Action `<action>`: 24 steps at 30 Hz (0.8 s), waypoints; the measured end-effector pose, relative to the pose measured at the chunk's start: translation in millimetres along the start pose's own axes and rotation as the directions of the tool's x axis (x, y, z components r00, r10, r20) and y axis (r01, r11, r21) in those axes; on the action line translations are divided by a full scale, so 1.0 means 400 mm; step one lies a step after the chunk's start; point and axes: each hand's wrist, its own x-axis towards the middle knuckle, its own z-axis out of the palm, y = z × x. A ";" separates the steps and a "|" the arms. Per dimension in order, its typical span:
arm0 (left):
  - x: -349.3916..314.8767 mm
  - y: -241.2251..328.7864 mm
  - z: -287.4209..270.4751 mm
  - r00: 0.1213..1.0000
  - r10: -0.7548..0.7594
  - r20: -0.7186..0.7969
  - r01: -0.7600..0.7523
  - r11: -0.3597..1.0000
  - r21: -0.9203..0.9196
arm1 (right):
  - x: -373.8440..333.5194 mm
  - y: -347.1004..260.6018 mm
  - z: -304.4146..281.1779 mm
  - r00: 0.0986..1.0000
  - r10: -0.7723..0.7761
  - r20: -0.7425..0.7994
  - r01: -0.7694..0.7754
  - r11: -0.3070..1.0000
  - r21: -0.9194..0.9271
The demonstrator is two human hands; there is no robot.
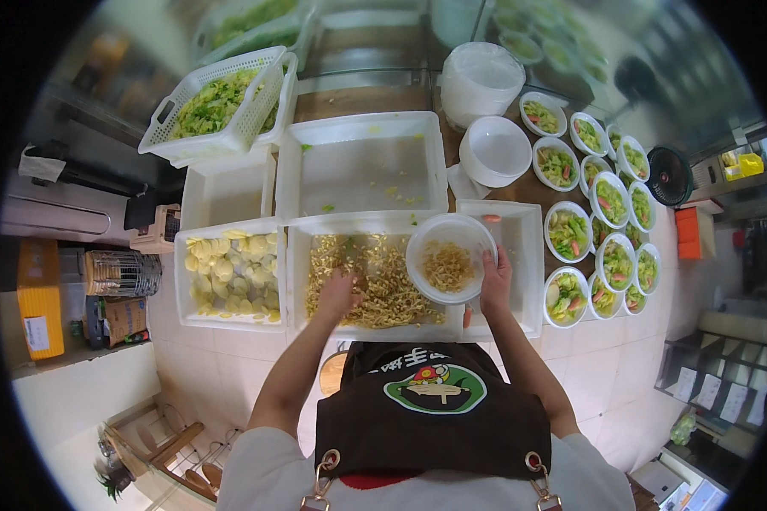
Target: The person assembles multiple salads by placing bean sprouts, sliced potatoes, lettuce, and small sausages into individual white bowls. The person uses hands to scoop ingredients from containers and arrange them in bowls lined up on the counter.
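Note:
My right hand point(495, 277) grips the rim of a round white bowl point(416, 271), thumb at its edge. A pile of yellowish bean sprouts point(448, 266) lies inside the bowl. The bowl is held over the right end of a white tray point(452, 325) spread with loose bean sprouts point(385, 285). In the left part of that tray, my left hand point(341, 294) reaches down into the sprouts with its fingers curled; the fingertips are partly hidden among them. Left of it, a white tray holds pale yellow potato slices point(230, 274).
A narrow white tray point(530, 272) with a few small sausage pieces lies under my right hand. Several bowls of lettuce point(568, 234) stand stacked at right. Empty white bowls point(495, 152) are behind. A basket of chopped greens point(217, 106) sits far left, beside a nearly bare tray point(358, 175).

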 end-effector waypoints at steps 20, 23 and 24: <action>0.142 0.217 -0.338 0.987 0.138 0.088 -0.026 0.667 -0.745 | 0.022 0.015 0.205 0.972 -0.041 0.233 0.036 0.999 0.028; 0.137 0.232 -0.338 0.992 0.037 -0.118 -0.097 0.828 -0.553 | 0.027 0.016 0.192 0.982 -0.048 0.184 0.047 0.999 0.011; 0.139 0.197 -0.336 0.993 -0.098 -0.065 0.024 0.709 -0.705 | 0.023 -0.005 0.183 0.991 -0.045 0.126 0.042 0.999 0.019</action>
